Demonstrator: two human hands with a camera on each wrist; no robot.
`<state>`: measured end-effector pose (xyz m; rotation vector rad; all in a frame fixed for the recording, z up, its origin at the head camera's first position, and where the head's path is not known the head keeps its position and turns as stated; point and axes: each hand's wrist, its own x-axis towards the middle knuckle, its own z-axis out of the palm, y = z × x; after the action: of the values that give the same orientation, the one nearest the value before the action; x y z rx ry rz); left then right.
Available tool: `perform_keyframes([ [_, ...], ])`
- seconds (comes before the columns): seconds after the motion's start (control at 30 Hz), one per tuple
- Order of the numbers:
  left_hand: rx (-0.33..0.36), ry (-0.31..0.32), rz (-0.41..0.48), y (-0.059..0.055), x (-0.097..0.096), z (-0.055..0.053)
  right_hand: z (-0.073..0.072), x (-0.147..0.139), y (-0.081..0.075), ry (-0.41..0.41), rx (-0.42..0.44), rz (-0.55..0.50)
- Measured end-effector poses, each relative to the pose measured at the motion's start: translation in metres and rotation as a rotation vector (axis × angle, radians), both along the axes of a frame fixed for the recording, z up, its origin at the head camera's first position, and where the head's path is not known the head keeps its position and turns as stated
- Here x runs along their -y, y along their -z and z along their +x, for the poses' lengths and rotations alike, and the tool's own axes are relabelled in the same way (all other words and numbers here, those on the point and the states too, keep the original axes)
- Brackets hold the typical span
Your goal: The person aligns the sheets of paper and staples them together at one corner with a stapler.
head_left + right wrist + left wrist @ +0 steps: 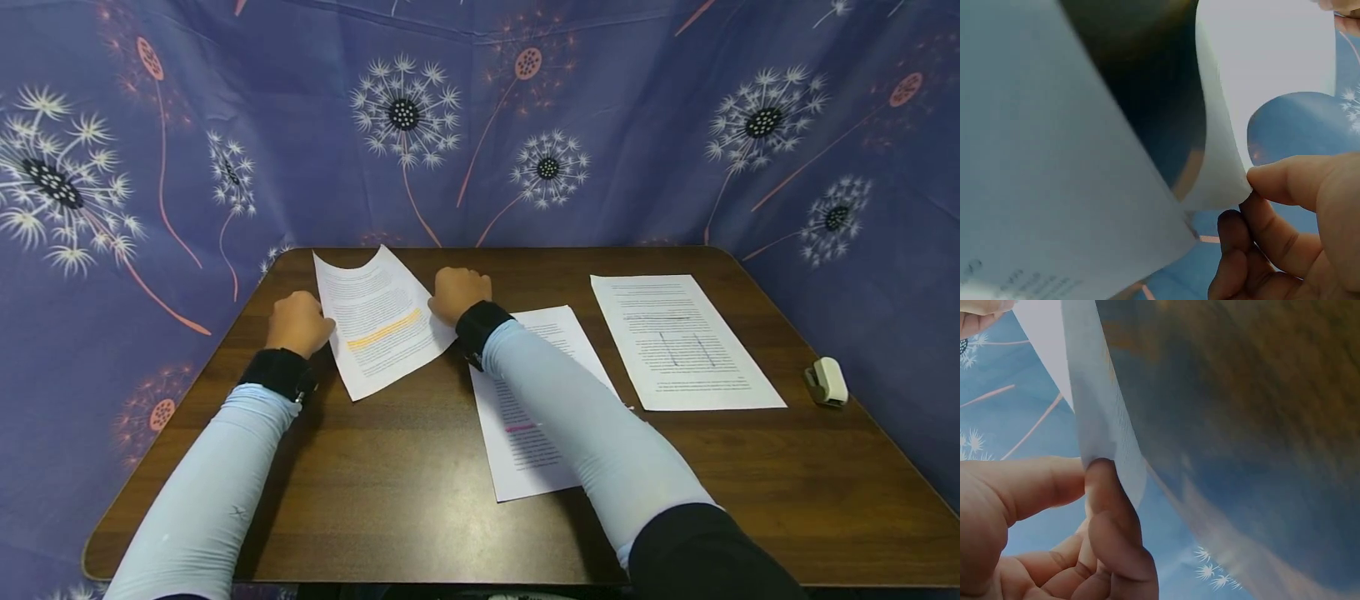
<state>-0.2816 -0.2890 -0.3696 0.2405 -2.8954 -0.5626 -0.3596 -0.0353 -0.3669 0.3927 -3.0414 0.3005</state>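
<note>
A printed sheet of paper (371, 292) with an orange-highlighted line is held up between both hands, its upper edge bowing. My left hand (298, 325) pinches its left side between thumb and index finger, as the left wrist view shows on the sheet's edge (1094, 419). On the opposite side, my right hand (459, 295) pinches a corner of the paper (1222, 181), the other fingers curled beneath. Below the right forearm lies a second printed sheet (517, 467) with a pink-highlighted line, partly hidden by the sleeve.
A third printed sheet (682, 342), with two blue pen strokes, lies flat on the right of the brown wooden table (360, 500). Near the right edge sits a small white-and-dark object (828, 382) resembling a mini stapler. A blue dandelion-patterned cloth (300, 125) hangs behind the table.
</note>
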Motion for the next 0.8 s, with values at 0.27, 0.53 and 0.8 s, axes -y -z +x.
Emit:
perform_keyframes([
  [0.27, -0.048, -0.033, 0.054, -0.014, 0.0, 0.003, 0.0, -0.005, -0.008, -0.013, -0.016, -0.024],
  [0.53, -0.034, -0.049, 0.098, -0.026, -0.001, 0.007, 0.01, -0.015, -0.02, -0.012, -0.038, -0.043],
  [0.8, -0.078, -0.046, 0.113, -0.03, -0.004, 0.005, 0.021, -0.021, -0.036, -0.008, -0.085, -0.053],
])
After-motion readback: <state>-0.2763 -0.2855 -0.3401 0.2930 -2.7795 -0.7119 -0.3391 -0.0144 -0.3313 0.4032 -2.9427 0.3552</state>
